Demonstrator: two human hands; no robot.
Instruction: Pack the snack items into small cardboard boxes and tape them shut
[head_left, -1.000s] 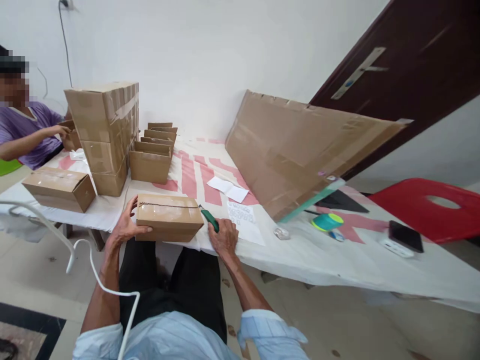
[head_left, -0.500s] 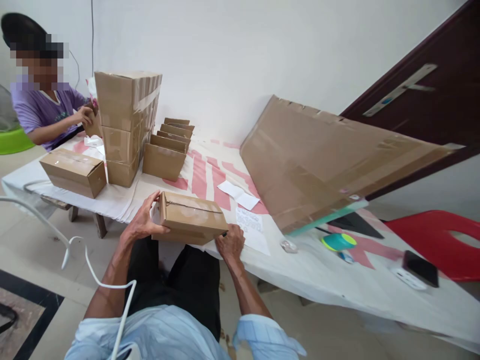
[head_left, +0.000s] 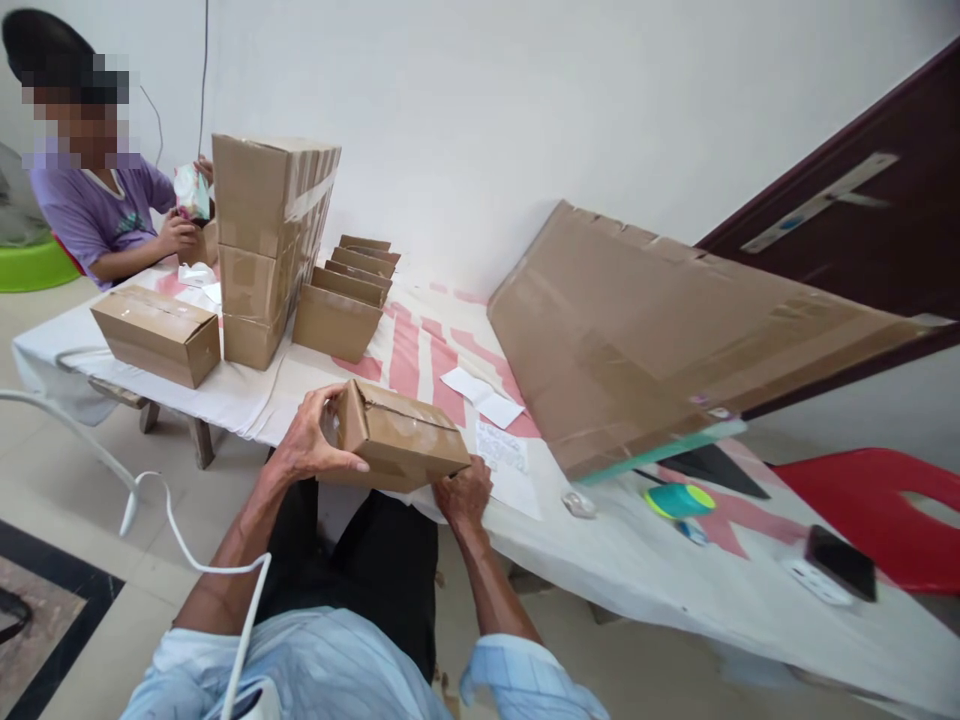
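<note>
A closed cardboard box (head_left: 401,430) with tape over its top seam is held tilted at the table's front edge, above my lap. My left hand (head_left: 315,440) grips its left end, thumb along the near side and fingers curved round the end. At the lower right corner, my right hand (head_left: 463,490) is closed with its fingers curled against the box. Its fingertips are partly hidden, and I cannot tell whether it also holds something small. Just right of the box lie a sheet of paper with writing (head_left: 514,475) and a folded white paper (head_left: 482,397).
Stacked taped boxes (head_left: 251,210) stand at the left, beside a single box (head_left: 161,330) and open boxes (head_left: 337,315). A large cardboard sheet (head_left: 660,330) leans at the right. Nearby are a teal tape roll (head_left: 679,500) and a phone (head_left: 840,560). A co-worker (head_left: 112,215) handles a packet.
The box in my hands has tilted and shifted slightly right, and my left hand has moved with it. The co-worker has raised a colourful packet above a box. The view has turned slightly.
</note>
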